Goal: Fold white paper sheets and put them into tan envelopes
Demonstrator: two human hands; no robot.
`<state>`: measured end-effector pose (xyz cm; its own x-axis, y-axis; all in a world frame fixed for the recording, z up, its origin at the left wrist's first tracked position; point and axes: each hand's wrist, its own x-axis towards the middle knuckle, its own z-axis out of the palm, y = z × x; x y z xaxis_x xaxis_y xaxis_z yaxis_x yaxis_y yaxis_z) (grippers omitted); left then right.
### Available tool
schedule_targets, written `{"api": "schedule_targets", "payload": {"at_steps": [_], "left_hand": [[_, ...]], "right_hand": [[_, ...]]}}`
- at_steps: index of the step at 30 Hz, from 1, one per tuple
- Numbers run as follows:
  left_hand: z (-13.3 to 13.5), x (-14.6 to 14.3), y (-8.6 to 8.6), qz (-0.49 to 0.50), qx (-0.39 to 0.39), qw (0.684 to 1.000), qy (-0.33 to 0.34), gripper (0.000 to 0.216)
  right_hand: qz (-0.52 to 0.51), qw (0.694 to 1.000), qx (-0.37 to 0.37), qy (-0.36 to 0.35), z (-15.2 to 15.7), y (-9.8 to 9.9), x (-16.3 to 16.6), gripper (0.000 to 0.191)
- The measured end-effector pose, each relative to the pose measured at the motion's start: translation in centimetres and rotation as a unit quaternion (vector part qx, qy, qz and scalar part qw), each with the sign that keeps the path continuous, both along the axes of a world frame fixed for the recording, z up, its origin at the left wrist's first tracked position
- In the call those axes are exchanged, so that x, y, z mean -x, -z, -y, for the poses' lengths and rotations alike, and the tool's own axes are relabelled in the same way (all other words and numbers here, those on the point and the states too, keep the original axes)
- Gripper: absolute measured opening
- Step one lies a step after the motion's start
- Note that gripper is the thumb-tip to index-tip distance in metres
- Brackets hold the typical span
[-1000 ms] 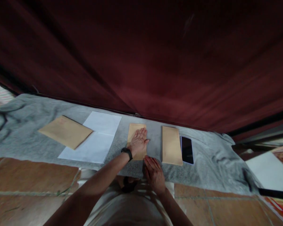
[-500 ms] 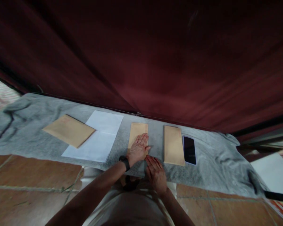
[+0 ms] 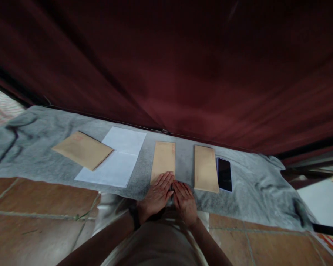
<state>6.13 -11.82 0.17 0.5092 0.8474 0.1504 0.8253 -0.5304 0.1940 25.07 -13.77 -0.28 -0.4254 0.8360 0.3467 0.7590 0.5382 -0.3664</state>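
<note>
A narrow brown envelope (image 3: 163, 159) lies lengthwise on a grey cloth (image 3: 39, 147) straight in front of me. My left hand (image 3: 156, 196) lies flat with its fingers stretched out, the fingertips on the envelope's near end. My right hand (image 3: 185, 201) rests flat beside it on the cloth, fingers out, just right of the envelope's near corner. Neither hand holds anything. A second narrow brown envelope (image 3: 205, 168) lies to the right, with a dark phone (image 3: 224, 174) next to it.
White paper sheets (image 3: 115, 159) lie left of the middle envelope, with a wider brown envelope (image 3: 82, 149) partly over them. A dark red curtain (image 3: 183, 74) hangs behind the cloth. Brown floor tiles (image 3: 39, 210) lie in front; a white sheet (image 3: 323, 201) sits far right.
My left hand has slid back along the middle envelope from its middle to its near end, uncovering most of it. My right hand has stayed by the near corner.
</note>
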Motion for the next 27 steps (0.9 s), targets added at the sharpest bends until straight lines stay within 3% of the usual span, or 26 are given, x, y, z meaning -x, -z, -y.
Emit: {"api": "schedule_targets", "payload": {"at_steps": [9, 21, 27], "left_hand": [[3.1, 1.1, 0.4, -0.020, -0.022, 1.000, 0.003, 0.069], [3.1, 0.5, -0.1, -0.042, -0.022, 0.999, -0.009, 0.069], [2.5, -0.2, 0.5, -0.043, -0.012, 0.999, -0.019, 0.065]], "right_hand": [[0.004, 1.000, 0.017, -0.005, -0.1, -0.1, -0.2, 0.049], [0.003, 1.000, 0.027, 0.012, -4.0, 0.1, 1.0, 0.044], [0.004, 0.999, 0.027, 0.026, -6.6, 0.3, 1.7, 0.044]]}}
